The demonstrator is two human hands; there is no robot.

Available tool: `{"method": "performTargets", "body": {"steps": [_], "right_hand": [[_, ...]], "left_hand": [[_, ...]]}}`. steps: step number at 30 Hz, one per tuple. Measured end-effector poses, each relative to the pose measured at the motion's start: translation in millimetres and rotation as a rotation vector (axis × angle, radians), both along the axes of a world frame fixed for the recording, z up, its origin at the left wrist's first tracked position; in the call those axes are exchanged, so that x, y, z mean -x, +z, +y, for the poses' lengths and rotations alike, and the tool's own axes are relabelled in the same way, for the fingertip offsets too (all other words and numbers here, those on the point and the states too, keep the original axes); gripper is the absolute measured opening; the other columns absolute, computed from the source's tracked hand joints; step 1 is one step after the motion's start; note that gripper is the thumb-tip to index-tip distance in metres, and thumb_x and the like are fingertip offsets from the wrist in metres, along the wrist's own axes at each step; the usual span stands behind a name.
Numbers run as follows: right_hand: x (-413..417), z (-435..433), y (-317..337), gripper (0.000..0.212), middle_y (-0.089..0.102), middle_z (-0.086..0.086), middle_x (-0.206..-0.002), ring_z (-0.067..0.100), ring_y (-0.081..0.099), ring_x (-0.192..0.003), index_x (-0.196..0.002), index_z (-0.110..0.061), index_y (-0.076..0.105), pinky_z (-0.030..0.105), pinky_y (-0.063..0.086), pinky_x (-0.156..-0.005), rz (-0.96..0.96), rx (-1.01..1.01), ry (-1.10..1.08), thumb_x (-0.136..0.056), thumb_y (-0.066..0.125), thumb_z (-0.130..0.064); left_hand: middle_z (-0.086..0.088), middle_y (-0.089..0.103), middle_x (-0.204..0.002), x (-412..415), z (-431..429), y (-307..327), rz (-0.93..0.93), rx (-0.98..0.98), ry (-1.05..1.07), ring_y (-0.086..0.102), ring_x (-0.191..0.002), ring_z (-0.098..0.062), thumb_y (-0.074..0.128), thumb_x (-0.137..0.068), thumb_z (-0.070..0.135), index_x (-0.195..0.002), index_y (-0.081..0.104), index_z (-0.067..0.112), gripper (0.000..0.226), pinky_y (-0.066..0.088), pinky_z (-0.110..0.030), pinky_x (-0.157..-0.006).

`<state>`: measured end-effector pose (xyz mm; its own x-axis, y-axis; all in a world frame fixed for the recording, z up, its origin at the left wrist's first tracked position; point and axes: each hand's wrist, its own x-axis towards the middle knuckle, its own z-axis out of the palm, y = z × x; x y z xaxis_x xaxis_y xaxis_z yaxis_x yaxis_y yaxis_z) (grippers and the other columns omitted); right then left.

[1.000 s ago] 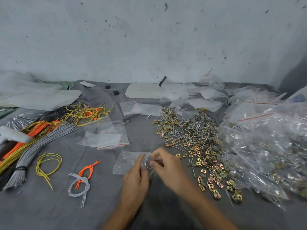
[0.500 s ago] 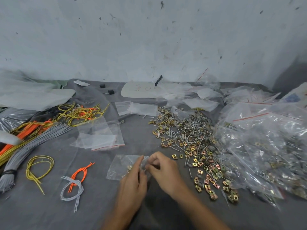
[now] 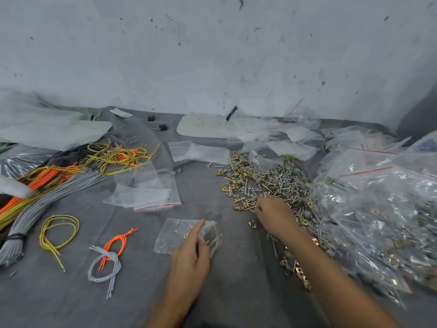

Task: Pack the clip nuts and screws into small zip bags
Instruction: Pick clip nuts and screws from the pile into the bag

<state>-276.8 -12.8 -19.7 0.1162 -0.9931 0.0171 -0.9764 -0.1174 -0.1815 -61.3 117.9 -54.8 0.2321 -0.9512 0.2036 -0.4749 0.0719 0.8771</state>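
The small zip bag (image 3: pixel 175 233) is lying on the grey cloth (image 3: pixel 236 268) before you, your left hand (image 3: pixel 189 254) pinching its mouth open. Your right hand (image 3: pixel 272 215) is curling its fingers into the clip nuts and screws (image 3: pixel 267 183); what they hold I cannot tell. Be lifting just a few pieces, aiming for a wide mouth.

Gray tabletop (image 3: pixel 236 292): pile of clip nuts and screws (image 3: pixel 267 183) right of middle, filled bags (image 3: pixel 378 209) far right, small zip bag (image 3: pixel 172 233) in front, empty bags (image 3: pixel 146 195) behind it, wire bundles (image 3: pixel 47 185) left.
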Motion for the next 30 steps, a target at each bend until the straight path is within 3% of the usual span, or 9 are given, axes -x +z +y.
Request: {"method": "performTargets", "body": {"steps": [5, 8, 9, 11, 14, 20, 24, 30], "right_hand": [[-8.8, 10.1, 1.2, 0.019, 0.059, 0.010, -0.121, 0.029, 0.052, -0.112, -0.115, -0.010, 0.056, 0.040, 0.042, -0.095, 0.080, 0.014, 0.103, -0.103, 0.045, -0.020], [-11.6, 27.8, 7.8, 0.013, 0.063, 0.005, -0.093, 0.022, 0.057, -0.084, -0.100, -0.015, 0.049, 0.039, 0.049, -0.072, -0.177, 0.042, 0.078, -0.105, 0.040, -0.024], [-14.8, 36.8, 10.1, 0.013, 0.061, 0.001, -0.081, 0.018, 0.057, -0.072, -0.096, -0.019, 0.047, 0.037, 0.046, -0.063, -0.291, 0.034, 0.092, -0.105, 0.041, -0.027], [-25.0, 59.6, 12.7, 0.014, 0.058, -0.005, -0.070, 0.007, 0.053, -0.062, -0.090, -0.026, 0.048, 0.030, 0.039, -0.058, -0.453, 0.001, 0.156, -0.102, 0.049, -0.032], [-44.1, 88.8, 7.6, 0.011, 0.061, -0.010, -0.071, 0.001, 0.054, -0.065, -0.087, -0.027, 0.056, 0.020, 0.039, -0.062, -0.544, -0.040, 0.272, -0.097, 0.060, -0.028], [-71.4, 102.5, 1.1, 0.009, 0.070, -0.008, -0.090, 0.008, 0.065, -0.086, -0.094, -0.021, 0.066, 0.029, 0.052, -0.082, -0.605, -0.028, 0.278, -0.088, 0.064, -0.014], [-78.5, 98.9, -0.8, 0.011, 0.069, -0.010, -0.090, 0.007, 0.064, -0.086, -0.094, -0.027, 0.059, 0.025, 0.051, -0.078, -0.565, 0.028, 0.314, -0.090, 0.067, -0.020], [-78.9, 92.6, -4.4, 0.025, 0.054, -0.011, -0.097, 0.008, 0.055, -0.085, -0.096, -0.023, 0.052, 0.026, 0.048, -0.074, -0.617, 0.206, 0.253, -0.086, 0.075, -0.023]], "left_hand": [[0.001, 0.060, -0.077, -0.2, 0.6, -0.3, -0.017, 0.009, 0.008, 0.054, -0.070, -0.007, 0.051, -0.100, 0.014, -0.141, 0.056, 0.029, 0.044, 0.043, -0.028, -0.071], [0.003, 0.061, -0.075, 0.6, 1.4, -0.1, -0.008, 0.011, 0.004, 0.056, -0.069, -0.007, 0.051, -0.099, 0.014, -0.139, 0.056, 0.031, 0.044, 0.043, -0.027, -0.069], [0.007, 0.059, -0.071, 1.1, 1.7, 0.7, -0.001, 0.017, 0.003, 0.057, -0.068, -0.007, 0.052, -0.099, 0.014, -0.138, 0.056, 0.033, 0.044, 0.043, -0.026, -0.067], [0.011, 0.056, -0.066, 1.3, 1.4, 0.9, -0.007, 0.024, -0.004, 0.056, -0.066, -0.007, 0.053, -0.097, 0.015, -0.132, 0.055, 0.038, 0.042, 0.043, -0.027, -0.064], [0.012, 0.056, -0.064, -0.8, 1.5, -0.9, -0.023, 0.044, -0.017, 0.055, -0.061, -0.007, 0.054, -0.095, 0.014, -0.121, 0.050, 0.044, 0.040, 0.040, -0.022, -0.059], [0.011, 0.058, -0.063, -0.7, 2.2, -1.2, 0.009, 0.047, -0.022, 0.056, -0.059, -0.008, 0.050, -0.082, 0.032, -0.112, 0.044, 0.047, 0.034, 0.044, -0.031, -0.058], [0.009, 0.060, -0.064, -2.1, 2.7, -0.6, 0.000, 0.059, -0.037, 0.059, -0.060, -0.009, 0.054, -0.086, 0.024, -0.113, 0.044, 0.047, 0.037, 0.050, -0.038, -0.060], [0.009, 0.061, -0.066, -0.5, 3.6, 2.7, 0.006, 0.064, 0.008, 0.058, -0.060, -0.008, 0.055, -0.081, 0.032, -0.109, 0.044, 0.046, 0.033, 0.046, -0.031, -0.057]]}}
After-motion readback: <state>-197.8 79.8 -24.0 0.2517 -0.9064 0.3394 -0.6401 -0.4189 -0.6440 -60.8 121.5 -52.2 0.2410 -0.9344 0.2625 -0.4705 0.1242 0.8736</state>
